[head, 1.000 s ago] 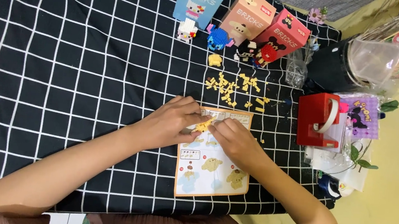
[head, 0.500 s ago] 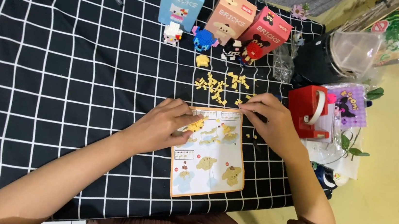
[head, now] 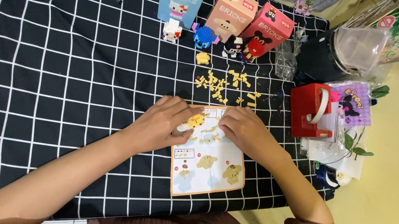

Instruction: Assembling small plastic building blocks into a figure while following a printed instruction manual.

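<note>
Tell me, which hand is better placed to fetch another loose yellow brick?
Probably the right hand: it rests nearer the yellow brick pile, while the left hand holds the small yellow build.

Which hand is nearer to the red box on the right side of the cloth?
The right hand is nearer; the red box sits just to its right. The left hand lies farther left, beyond the yellow brick piece.

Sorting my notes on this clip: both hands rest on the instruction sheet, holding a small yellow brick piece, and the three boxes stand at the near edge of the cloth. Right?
Not quite. The head view shows the three boxes at the cloth's far edge. Both the left hand and right hand do rest on the instruction sheet, at the yellow brick piece.
</note>
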